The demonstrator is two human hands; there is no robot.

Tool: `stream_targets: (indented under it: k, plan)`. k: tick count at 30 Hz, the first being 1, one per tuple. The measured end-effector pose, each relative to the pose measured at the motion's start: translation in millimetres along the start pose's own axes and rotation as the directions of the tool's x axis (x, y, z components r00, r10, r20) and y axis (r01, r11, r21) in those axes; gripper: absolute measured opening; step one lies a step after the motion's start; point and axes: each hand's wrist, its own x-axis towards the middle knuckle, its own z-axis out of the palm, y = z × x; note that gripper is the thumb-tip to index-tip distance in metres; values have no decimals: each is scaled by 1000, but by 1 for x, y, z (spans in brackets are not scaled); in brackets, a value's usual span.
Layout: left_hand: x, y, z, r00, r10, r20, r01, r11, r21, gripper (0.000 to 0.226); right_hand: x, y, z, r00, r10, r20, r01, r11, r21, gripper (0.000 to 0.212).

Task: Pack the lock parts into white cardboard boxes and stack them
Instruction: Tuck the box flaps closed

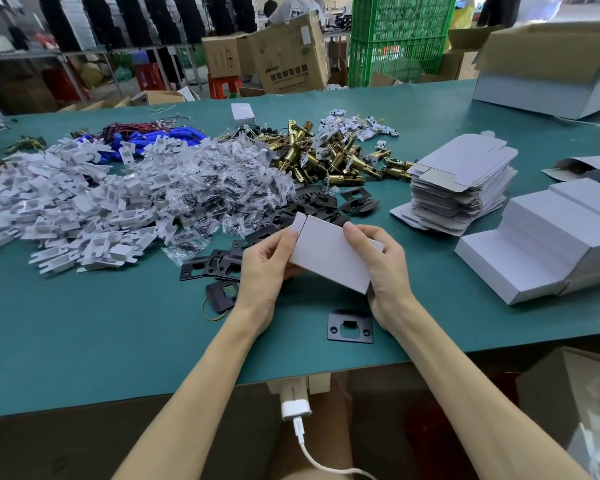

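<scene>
While held, box [333,258]: white, plain, end flap open.
Left hand [267,261]: grips one end.
Right hand [385,271]: grips other end.

Far beyond the fingers [352,233], past the far edge of the teal desk [84,323], stand stacked green plastic crates [400,39], brown printed cartons [291,53] and a red stool [224,85]. Left of the fingers and nearer, a yellow rubber band [205,310] lies on the desk. Nearer still, below the desk's edge, hangs a white charger plug [293,408] with its cable [300,441].

Flat box stack [461,181] right of latch pile [329,157].
</scene>
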Motion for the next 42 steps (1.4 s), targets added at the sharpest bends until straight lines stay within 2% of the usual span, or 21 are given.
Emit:
stream_targets:
  k: [7, 15, 19, 23, 29, 31, 34, 36, 37, 38, 39, 40, 41, 42]
  plan:
    - [-1, 1, 1, 1000, 15, 22, -16, 1000, 24, 27, 0, 0, 0, 1000, -6, 20, 6, 999, -34, 39]
    - [-2, 3, 3, 987, 75, 139, -93, 987, 134, 41, 0, 1, 2, 1000, -27, 1, 27, 999, -44, 28]
    - [-2, 1, 2, 988, 64, 142, -83, 988, 128, 38, -1, 0, 1, 1000, -20, 0, 20, 999, -45, 29]
    - [-2, 0, 4, 982, 50, 183, -89, 973, 214, 38, -1, 0, 0, 999, -12, -35, 11, 1000, -26, 30]
    - [0, 1, 1, 975, 15, 221, -55, 982, 178, 45, -1, 0, 2, 998, -23, -51, 19, 997, -77, 32]
    - [0, 1, 2, 975, -10, 224, -16, 993, 118, 43, 0, 1, 3, 997, -29, -71, 22, 995, -98, 33]
    - [0, 3, 2, 982, -42, 185, 24, 995, 98, 41, 0, 0, 6, 991, -80, -111, 55, 975, -213, 31]
    - [-1, 3, 3, 984, -41, 172, 20, 992, 122, 41, -3, -2, 8, 971, -224, -87, 165, 883, -440, 30]
    - [-2, 2, 3, 984, -37, 176, 15, 992, 127, 42, -6, -4, 8, 940, -339, -19, 262, 760, -595, 33]
    - [-2, 2, 3, 983, -35, 181, 13, 993, 121, 42, -9, -6, 8, 895, -435, 99, 362, 577, -732, 41]
    - [-3, 3, 2, 982, -33, 185, 12, 994, 111, 42, -13, -8, 9, 848, -471, 245, 444, 377, -813, 52]
    - [-4, 4, 2, 982, -30, 187, 9, 994, 112, 43, -17, -9, 9, 818, -439, 373, 498, 213, -841, 64]
    - [-4, 6, 2, 981, -33, 191, 8, 991, 130, 45, -20, -10, 8, 810, -370, 456, 522, 100, -847, 73]
    - [-4, 6, 3, 978, -43, 202, 12, 988, 152, 46, -22, -11, 7, 819, -295, 492, 523, 32, -852, 80]
